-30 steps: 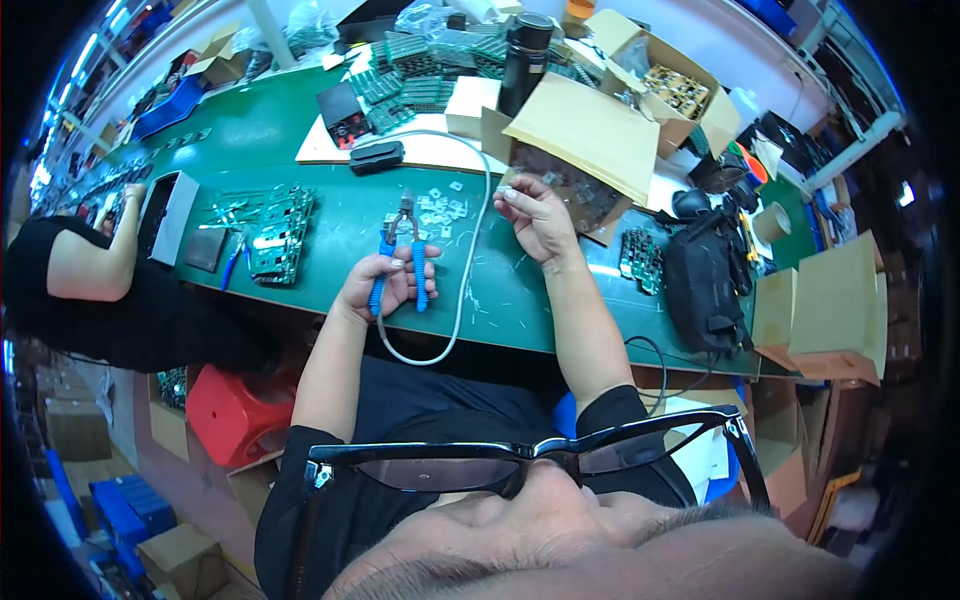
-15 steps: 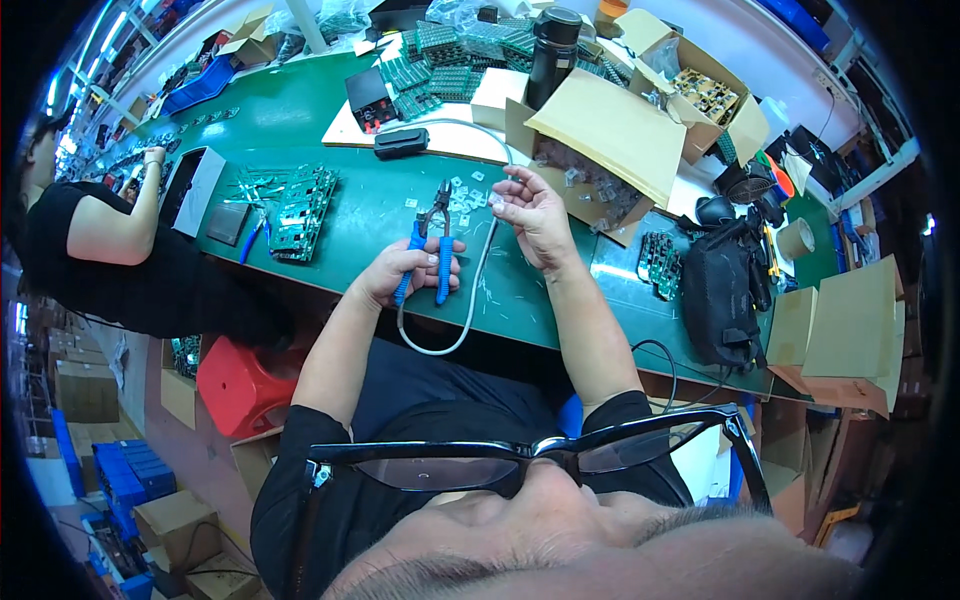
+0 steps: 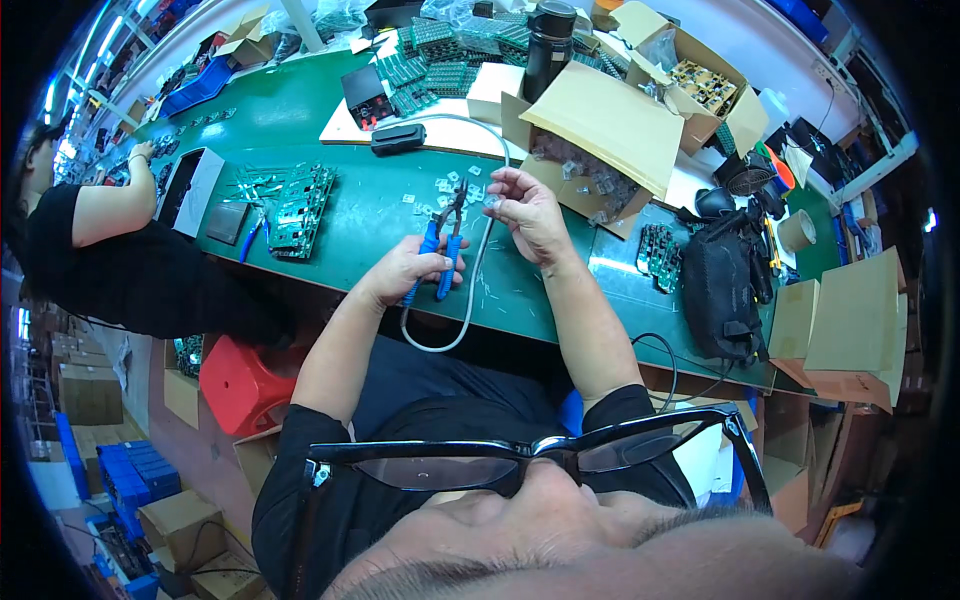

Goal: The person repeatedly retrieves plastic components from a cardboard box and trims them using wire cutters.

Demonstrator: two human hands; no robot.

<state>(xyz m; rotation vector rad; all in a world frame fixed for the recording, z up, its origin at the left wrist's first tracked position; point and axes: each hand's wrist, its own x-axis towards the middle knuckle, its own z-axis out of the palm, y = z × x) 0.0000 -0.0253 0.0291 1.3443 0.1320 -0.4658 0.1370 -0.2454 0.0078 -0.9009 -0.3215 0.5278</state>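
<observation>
Left hand curled, right hand half-curled

There are two hands, the left hand and the right hand, and two pliers: one in the left hand, one by the front edge of the table, farther left. One cable loops past that edge. Over ten clear bits lie mid-table, too small to count exactly. Toward the back edge are one case, one bottle and two open cartons; near the front right corner, one bag.
</observation>
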